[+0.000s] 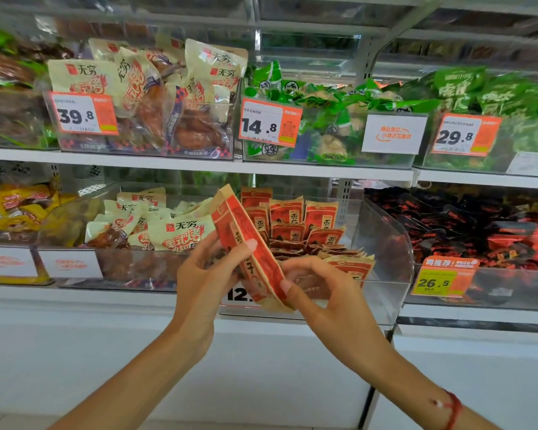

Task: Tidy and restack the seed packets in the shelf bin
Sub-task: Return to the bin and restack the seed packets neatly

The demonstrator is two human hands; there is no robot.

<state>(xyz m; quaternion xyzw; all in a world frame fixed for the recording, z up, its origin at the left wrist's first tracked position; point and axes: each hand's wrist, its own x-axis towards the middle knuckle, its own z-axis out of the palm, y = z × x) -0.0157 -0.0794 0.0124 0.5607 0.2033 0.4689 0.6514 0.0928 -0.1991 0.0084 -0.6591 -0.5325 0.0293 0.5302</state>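
A small stack of red-and-tan seed packets (246, 240) is held tilted in front of the clear shelf bin (382, 243). My left hand (202, 274) grips the stack from the left, thumb across its front. My right hand (320, 287) pinches the stack's lower right edge, fingers curled behind it. More seed packets (295, 218) stand upright at the back of the bin, and several lie flat in a loose heap (320, 252) nearer the front. The held stack hides part of the bin's price label.
Left of the bin sits a bin of cream chicken snack packs (156, 225); right of it a bin of dark red-and-black packs (479, 228) with a 26.5 tag (438, 282). The shelf above (199, 164) carries more bins. A white shelf base (261, 367) lies below.
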